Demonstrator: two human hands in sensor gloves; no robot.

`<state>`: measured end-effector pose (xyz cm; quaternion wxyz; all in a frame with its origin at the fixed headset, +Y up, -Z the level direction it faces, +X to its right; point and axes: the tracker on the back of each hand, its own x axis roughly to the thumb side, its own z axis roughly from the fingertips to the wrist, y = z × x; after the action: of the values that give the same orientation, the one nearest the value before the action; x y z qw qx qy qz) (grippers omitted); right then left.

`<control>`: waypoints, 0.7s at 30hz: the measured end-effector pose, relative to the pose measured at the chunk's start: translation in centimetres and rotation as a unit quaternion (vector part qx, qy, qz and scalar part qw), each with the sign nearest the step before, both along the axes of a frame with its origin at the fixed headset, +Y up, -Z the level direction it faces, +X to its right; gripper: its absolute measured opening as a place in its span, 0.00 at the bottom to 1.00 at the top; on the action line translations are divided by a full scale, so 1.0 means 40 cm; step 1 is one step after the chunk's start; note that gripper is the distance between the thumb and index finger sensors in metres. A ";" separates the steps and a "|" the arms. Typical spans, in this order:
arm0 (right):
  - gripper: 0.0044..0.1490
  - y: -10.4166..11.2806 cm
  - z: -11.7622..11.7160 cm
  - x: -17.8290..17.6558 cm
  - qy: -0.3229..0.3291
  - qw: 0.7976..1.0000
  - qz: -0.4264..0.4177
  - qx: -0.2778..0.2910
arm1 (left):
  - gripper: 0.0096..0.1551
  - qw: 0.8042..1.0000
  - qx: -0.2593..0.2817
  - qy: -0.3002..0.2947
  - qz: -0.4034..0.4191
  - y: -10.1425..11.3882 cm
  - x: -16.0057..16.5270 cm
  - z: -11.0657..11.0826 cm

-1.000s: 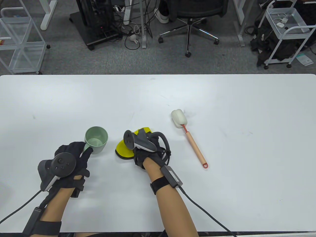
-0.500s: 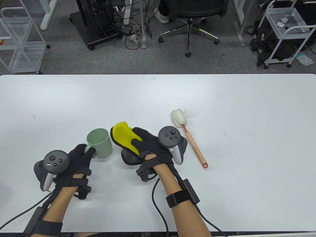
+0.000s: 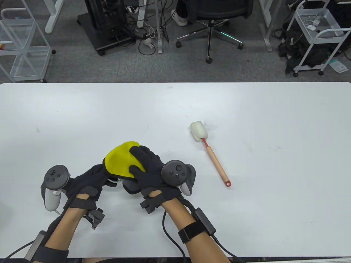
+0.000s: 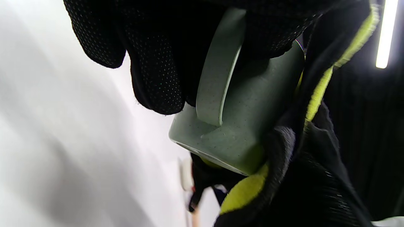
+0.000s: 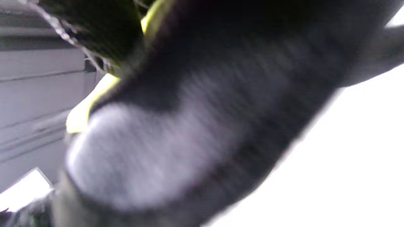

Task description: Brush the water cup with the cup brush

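The pale green water cup [image 4: 252, 107] shows in the left wrist view, lifted and tipped. My left hand [image 3: 102, 175] grips its handle [image 4: 217, 69]. In the table view the cup is hidden under a yellow and grey cloth [image 3: 120, 159]. My right hand [image 3: 142, 161] holds that cloth and presses it over the cup. The cloth's yellow edge [image 4: 318, 94] wraps the cup's side. The cup brush [image 3: 216, 163], with a white sponge head [image 3: 198, 131] and a tan handle, lies on the white table [image 3: 246, 109] to the right of both hands, untouched.
The right wrist view is blurred and shows only grey cloth [image 5: 157, 151] with a yellow edge [image 5: 79, 119]. An office chair [image 3: 211, 24] and wire carts [image 3: 315, 33] stand on the floor beyond the table's far edge.
My right hand picked up the cloth, turned over and carried it left onto the cup. My left hand lifted and tipped the cup by its handle and drew it nearer. The brush has not moved.
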<state>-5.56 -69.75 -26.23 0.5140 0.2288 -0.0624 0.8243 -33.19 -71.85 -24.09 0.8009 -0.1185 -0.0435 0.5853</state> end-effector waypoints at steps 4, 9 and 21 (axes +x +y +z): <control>0.35 0.006 0.015 -0.027 0.052 0.998 -0.012 0.017 | 0.24 0.998 -0.011 -0.033 0.043 -0.009 0.013 0.000; 0.37 0.012 0.031 -0.040 0.029 0.998 0.022 0.050 | 0.24 0.997 -0.015 -0.044 0.063 -0.011 0.016 0.004; 0.36 0.071 0.150 -0.141 -0.083 0.874 0.329 0.349 | 0.24 0.993 -0.010 -0.055 0.104 -0.014 0.025 0.008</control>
<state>-11.20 -66.89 -20.21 0.0933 0.3313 -0.3092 0.8865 -32.20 -72.41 -23.75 0.7312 -0.1535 -0.0933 0.6581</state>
